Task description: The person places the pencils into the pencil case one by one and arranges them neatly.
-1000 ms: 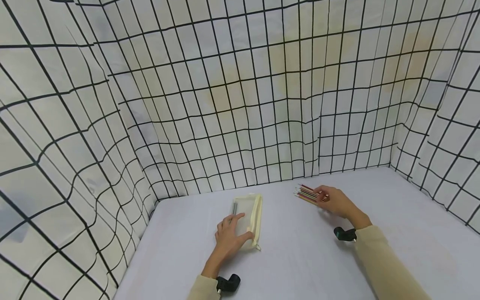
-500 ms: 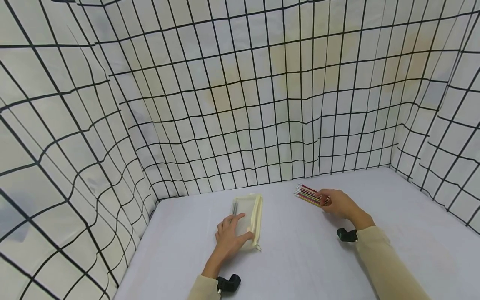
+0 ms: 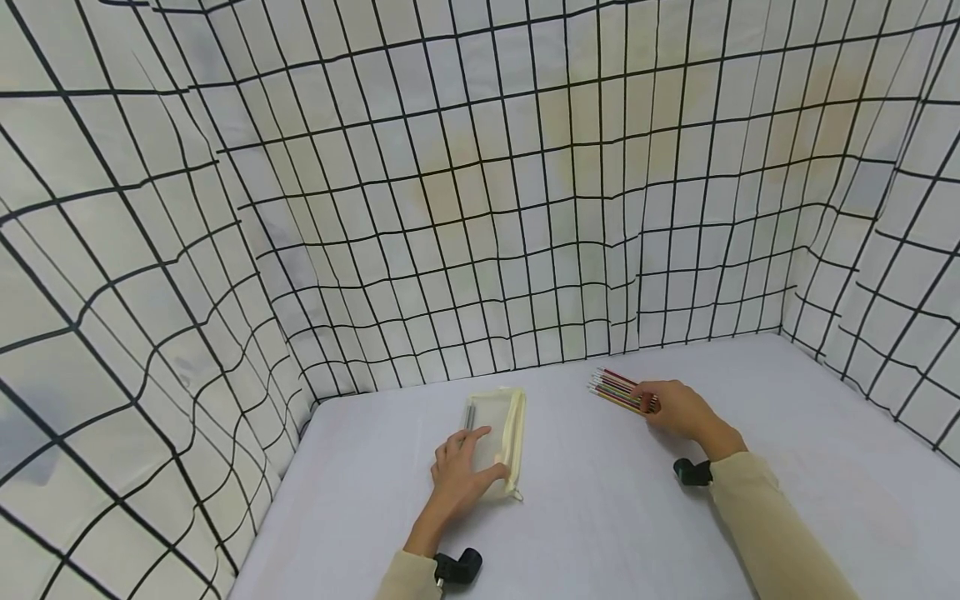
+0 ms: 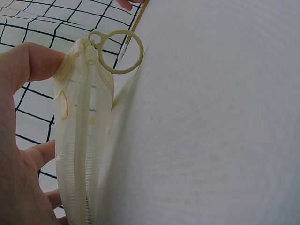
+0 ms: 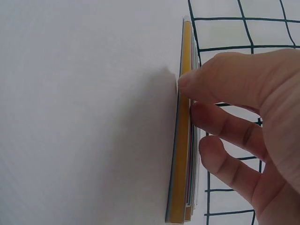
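A cream mesh pencil case [image 3: 491, 408] lies flat, with a slim grey stick-like item [image 3: 470, 415] showing at its left side. My left hand [image 3: 454, 478] rests over its near half, fingers spread and thumb by the zipped edge. The left wrist view shows the zip [image 4: 82, 136] side-on and a round ring pull [image 4: 141, 51] at its end. Farther right lies a flat row of colored pencils [image 3: 617, 392], white tips pointing away to the left. My right hand [image 3: 677, 408] pinches their near end, its thumb against the outer yellow pencil [image 5: 179, 154] and curled fingertips across the others.
A white-covered table [image 3: 577, 500] lies under everything. Black-gridded white cloth [image 3: 465, 250] walls it at the back and both sides. Small black cameras [image 3: 459, 567] are strapped at each wrist.
My right hand has slid slightly right along the pencils, uncovering more of their length. The left hand and the pencil case have stayed put.
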`<state>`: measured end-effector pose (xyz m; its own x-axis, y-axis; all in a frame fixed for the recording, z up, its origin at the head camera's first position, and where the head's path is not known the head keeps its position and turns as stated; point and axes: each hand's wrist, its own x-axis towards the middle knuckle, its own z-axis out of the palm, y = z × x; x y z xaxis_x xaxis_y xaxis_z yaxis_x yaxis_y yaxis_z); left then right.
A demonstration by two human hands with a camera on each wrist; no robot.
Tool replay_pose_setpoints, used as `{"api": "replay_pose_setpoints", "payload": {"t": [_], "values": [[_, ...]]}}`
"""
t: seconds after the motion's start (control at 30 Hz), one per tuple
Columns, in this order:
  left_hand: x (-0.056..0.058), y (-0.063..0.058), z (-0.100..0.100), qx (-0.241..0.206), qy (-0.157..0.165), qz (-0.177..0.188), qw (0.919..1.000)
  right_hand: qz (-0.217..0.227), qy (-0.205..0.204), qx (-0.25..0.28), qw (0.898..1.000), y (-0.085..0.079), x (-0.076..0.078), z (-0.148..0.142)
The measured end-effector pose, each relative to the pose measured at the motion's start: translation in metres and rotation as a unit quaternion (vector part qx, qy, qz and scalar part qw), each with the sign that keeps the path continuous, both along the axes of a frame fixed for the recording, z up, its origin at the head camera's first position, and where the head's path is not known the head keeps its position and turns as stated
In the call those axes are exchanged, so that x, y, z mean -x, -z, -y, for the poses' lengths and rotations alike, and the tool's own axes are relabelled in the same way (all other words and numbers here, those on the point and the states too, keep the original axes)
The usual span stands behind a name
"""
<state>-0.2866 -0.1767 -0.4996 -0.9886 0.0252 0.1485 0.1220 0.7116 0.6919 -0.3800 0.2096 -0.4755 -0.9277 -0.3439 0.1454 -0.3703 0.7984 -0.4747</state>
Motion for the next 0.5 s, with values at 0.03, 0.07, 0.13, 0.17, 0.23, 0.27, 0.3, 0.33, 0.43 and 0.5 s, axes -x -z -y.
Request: {"api": "replay_pose_setpoints", "payload": {"t": [0.03, 0.07, 0.13, 0.17, 0.23, 0.27, 0.3, 0.33, 0.43, 0.5], "values": [[-0.0002, 0.0001, -0.0002, 0.000, 0.000, 0.001, 1.0000, 0.000, 0.001, -0.002, 1.000, -0.0003, -0.0004, 0.0004], [-0.0003, -0.0001, -0.0002, 0.000, 0.000, 0.001, 1.0000, -0.001, 0.002, -0.004, 1.000, -0.0005, -0.0007, 0.0009], [-0.0007, -0.0003, -0.0005, 0.000, 0.000, 0.003, 1.0000, -0.001, 0.005, -0.011, 1.000, -0.0009, -0.0013, 0.0020], [-0.0009, -0.0007, -0.0004, 0.000, 0.000, 0.002, 1.0000, -0.001, 0.006, -0.014, 1.000, -0.0012, -0.0014, 0.0026], [-0.0013, -0.0013, -0.0006, 0.000, 0.001, 0.003, 1.0000, 0.000, 0.009, -0.022, 1.000, -0.0018, -0.0017, 0.0038], [-0.0014, -0.0018, -0.0006, 0.000, 0.001, 0.002, 1.0000, -0.002, 0.010, -0.027, 1.000, -0.0020, -0.0016, 0.0042], [-0.0016, -0.0020, -0.0007, 0.000, 0.001, 0.003, 1.0000, -0.002, 0.011, -0.032, 0.999, -0.0022, -0.0016, 0.0046], [-0.0018, -0.0023, -0.0008, -0.001, 0.001, 0.003, 1.0000, -0.003, 0.013, -0.037, 0.999, -0.0023, -0.0015, 0.0049], [-0.0019, -0.0030, -0.0009, 0.002, 0.000, 0.002, 1.0000, -0.009, 0.016, -0.050, 0.999, -0.0017, -0.0010, 0.0056], [-0.0018, -0.0032, -0.0008, 0.002, 0.000, 0.002, 1.0000, -0.013, 0.018, -0.057, 0.998, -0.0010, -0.0004, 0.0060]]}}
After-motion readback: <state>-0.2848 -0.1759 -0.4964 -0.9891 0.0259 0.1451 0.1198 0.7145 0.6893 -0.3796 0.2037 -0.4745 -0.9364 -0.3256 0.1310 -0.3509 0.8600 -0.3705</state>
